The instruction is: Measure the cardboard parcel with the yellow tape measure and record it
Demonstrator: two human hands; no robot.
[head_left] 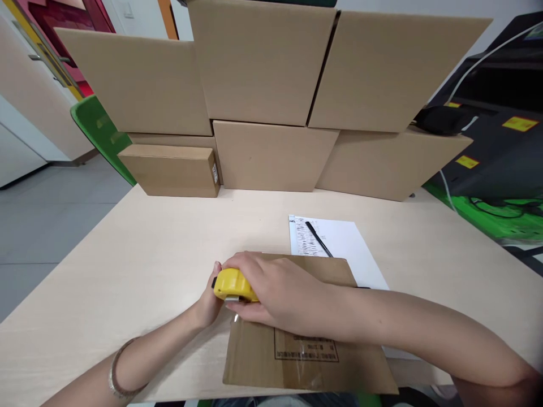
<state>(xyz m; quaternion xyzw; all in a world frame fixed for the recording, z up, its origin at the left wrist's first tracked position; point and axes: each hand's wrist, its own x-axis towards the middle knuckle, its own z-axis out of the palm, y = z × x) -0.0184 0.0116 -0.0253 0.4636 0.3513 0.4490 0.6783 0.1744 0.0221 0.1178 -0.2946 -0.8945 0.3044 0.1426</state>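
A flat brown cardboard box (305, 356) with a printed label lies at the near edge of the pale wooden table (139, 265). My right hand (280, 291) is closed over a yellow tape measure (231, 285) held at the box's left edge. My left hand (208, 305) sits just left of it, mostly hidden behind the tape measure, with a fingertip touching the yellow case. A silver bracelet (116, 367) circles my left wrist.
A printed white sheet (339, 246) with a black pen (318, 238) on it lies behind the box. Stacked cardboard boxes (263, 68) wall off the table's far side, with a small carton (172, 169) at left. A green chair (99, 133) stands far left, a black machine (500, 147) at right.
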